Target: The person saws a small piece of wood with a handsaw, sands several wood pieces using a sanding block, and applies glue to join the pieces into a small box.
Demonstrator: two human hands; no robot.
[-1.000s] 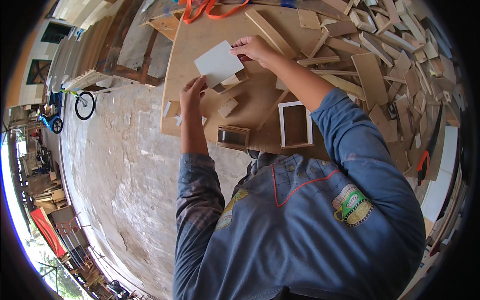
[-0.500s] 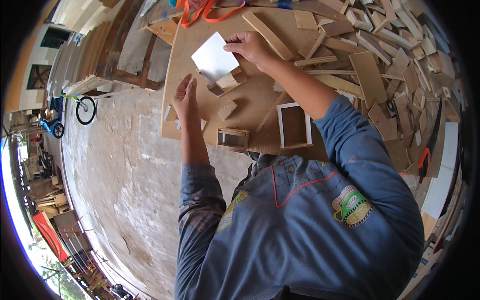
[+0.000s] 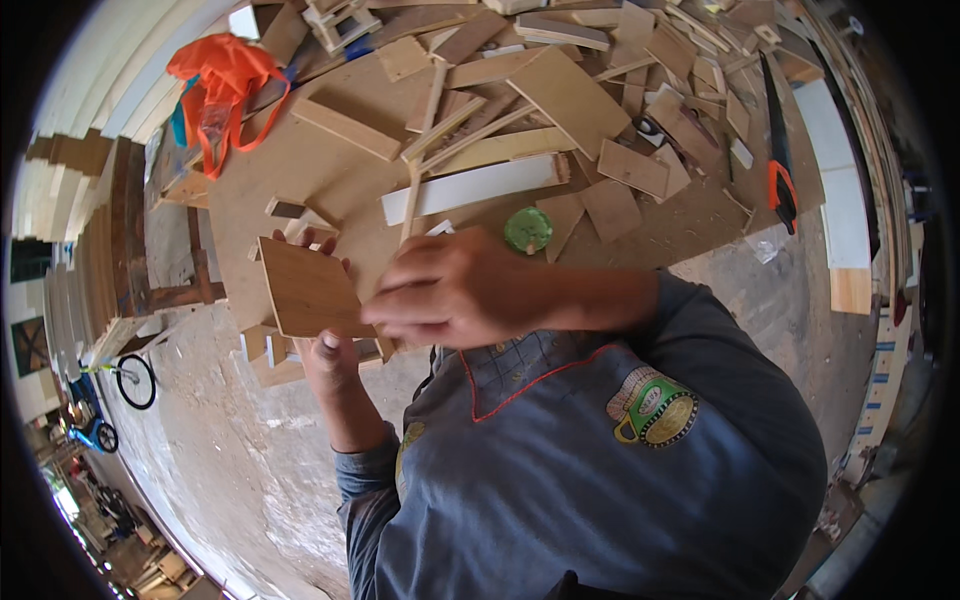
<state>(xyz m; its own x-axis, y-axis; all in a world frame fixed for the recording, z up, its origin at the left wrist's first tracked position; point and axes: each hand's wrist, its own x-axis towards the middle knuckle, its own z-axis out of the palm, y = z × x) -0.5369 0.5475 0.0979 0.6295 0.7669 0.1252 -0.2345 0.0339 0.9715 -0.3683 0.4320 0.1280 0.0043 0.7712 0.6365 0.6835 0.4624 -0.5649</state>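
A thin square wooden panel (image 3: 312, 290) is tilted up in my left hand (image 3: 328, 365), its brown face showing. The thumb lies at its lower edge and the other fingertips show behind its top. My right hand (image 3: 460, 285) is blurred, its fingers reaching to the panel's right edge; whether they grip it is not clear. Beyond the panel sits a small wooden block piece (image 3: 300, 215). Below it, small wooden pieces with white edges (image 3: 262, 345) are partly hidden by the panel and my left hand.
Behind the hands, the workbench (image 3: 245, 180) bears many wood offcuts (image 3: 570, 100), a white-faced strip (image 3: 475, 190) and a green round dish (image 3: 527, 230). A saw with an orange handle (image 3: 780, 190) lies at the right. An orange bag (image 3: 220, 95) rests at the far left corner.
My right hand held a square panel, white face showing; now a wooden face shows and my left hand holds the panel closer to me. My right hand has come nearer. The view has turned right.
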